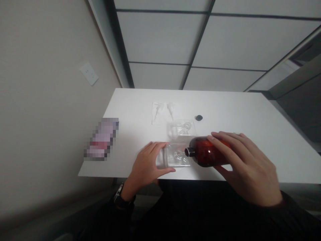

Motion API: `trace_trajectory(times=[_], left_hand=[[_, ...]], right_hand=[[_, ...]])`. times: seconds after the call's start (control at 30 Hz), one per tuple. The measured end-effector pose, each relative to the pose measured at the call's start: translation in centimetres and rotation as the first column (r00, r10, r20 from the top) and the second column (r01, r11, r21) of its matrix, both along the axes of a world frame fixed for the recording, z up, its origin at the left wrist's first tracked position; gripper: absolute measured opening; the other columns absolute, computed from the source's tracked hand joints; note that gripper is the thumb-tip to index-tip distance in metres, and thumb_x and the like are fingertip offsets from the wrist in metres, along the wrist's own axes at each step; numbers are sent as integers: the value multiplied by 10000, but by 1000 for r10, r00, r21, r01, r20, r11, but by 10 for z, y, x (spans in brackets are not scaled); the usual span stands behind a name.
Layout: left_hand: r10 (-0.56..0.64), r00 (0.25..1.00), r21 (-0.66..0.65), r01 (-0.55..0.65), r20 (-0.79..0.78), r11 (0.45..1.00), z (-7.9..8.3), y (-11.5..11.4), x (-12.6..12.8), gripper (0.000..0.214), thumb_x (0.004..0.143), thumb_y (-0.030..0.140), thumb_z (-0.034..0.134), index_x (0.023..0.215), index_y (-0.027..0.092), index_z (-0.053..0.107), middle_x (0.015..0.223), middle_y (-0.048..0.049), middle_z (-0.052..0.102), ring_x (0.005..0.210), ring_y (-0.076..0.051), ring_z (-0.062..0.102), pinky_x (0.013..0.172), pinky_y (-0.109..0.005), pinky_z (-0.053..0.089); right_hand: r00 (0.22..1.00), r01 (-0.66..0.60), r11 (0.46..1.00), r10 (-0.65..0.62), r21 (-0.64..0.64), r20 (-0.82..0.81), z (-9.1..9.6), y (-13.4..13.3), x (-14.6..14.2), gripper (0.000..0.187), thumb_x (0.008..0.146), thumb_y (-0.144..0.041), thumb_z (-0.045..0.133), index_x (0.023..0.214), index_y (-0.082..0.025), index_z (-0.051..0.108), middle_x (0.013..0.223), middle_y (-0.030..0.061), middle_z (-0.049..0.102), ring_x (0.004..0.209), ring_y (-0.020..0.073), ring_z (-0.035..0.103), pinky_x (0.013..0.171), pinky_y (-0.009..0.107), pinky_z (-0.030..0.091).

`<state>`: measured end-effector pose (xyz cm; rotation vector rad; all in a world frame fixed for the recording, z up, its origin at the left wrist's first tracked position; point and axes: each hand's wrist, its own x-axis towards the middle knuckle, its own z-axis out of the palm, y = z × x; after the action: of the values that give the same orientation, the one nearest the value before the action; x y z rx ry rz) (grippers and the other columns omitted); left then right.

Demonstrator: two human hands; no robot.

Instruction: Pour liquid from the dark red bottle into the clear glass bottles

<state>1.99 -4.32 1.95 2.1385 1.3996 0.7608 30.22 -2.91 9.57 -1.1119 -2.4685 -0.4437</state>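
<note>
My right hand (247, 162) is wrapped around an amber bottle (209, 151), which is tipped on its side with its uncapped mouth to the left. That mouth is right at the round neck of a clear square bottle (173, 160); whether they touch, or any liquid flows, I cannot make out. Curved around the left side of the clear bottle is my left hand (147, 164), thumb at the near side and fingers at the far side. Just behind stands a second clear square bottle (179, 129) with an open round neck.
Toward the back of the white table (135, 117) lie two clear pump tops (158, 109), one on a thin transparent sheet. A small dark cap (199, 117) sits to their right. A blurred-out pinkish rectangular item (102, 138) lies at the left edge, near the wall.
</note>
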Motion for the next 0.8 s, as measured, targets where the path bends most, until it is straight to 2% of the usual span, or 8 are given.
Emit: trace_trajectory(times=[0.17,0.4,0.8], left_hand=[[7,1000,7,-7,9,1000,-1,0,0,734,758,482,928,1338,199,577,1281,-111,711,1167,-330,677,1034,-527,551],[5,1000,-8,-5,5,1000,0,0,1,753,742,473,943,1340,203,574,1273,-109,709,1157,-336,674,1025,-529,554],[3,1000,-2,-3,2,1000,-1,0,0,765,742,497,940,1339,201,565,1281,-110,705,1158,-337,674,1019,-522,551]], right_hand=[[1000,2,1000,-2,7,2,0,0,0,595,926,-77,693,1493,-127,520,1308,220,719,1131,418,711,947,629,619],[1000,6,1000,-6,14,13,2,1,0,641,939,-84,683,1540,-155,474,1309,206,721,1142,412,711,956,621,621],[1000,6,1000,-6,25,13,5,1,-2,529,902,-65,738,1405,-108,580,1292,228,729,1113,432,721,940,641,622]])
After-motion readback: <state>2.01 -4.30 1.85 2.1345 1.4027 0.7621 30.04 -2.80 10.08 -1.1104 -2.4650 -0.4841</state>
